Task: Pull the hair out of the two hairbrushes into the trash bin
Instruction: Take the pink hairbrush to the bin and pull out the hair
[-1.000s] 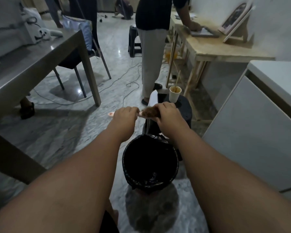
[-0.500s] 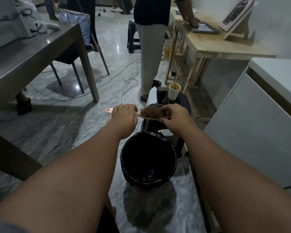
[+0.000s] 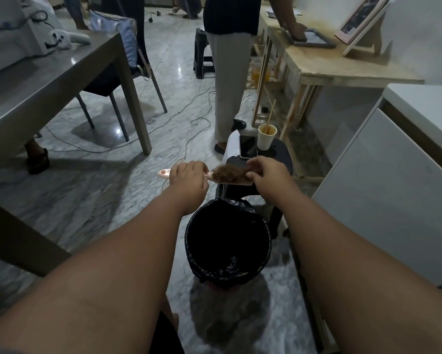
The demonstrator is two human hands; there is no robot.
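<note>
I hold a pink hairbrush (image 3: 236, 180) level, just beyond the far rim of the trash bin (image 3: 189, 241). My left hand (image 3: 188, 178) is shut on its handle, whose end sticks out to the left. A brown clump of hair (image 3: 225, 172) sits on the bristles. My right hand (image 3: 266, 175) is at the brush's right end, with its fingertips pinching the edge of the hair. The bin is round, lined with a black bag, and stands on the floor under my forearms. I see only one hairbrush.
A black stool (image 3: 281, 154) behind the brush carries a phone (image 3: 248, 146) and a paper cup (image 3: 266, 136). A person (image 3: 229, 72) stands beyond it at a wooden table (image 3: 342, 70). A grey table (image 3: 48, 80) is at left, a white cabinet (image 3: 393, 180) at right. Cables cross the floor.
My right hand slid from covering the middle of the brush to its right end, so the hair clump and bristles now show. My left hand kept its hold on the handle.
</note>
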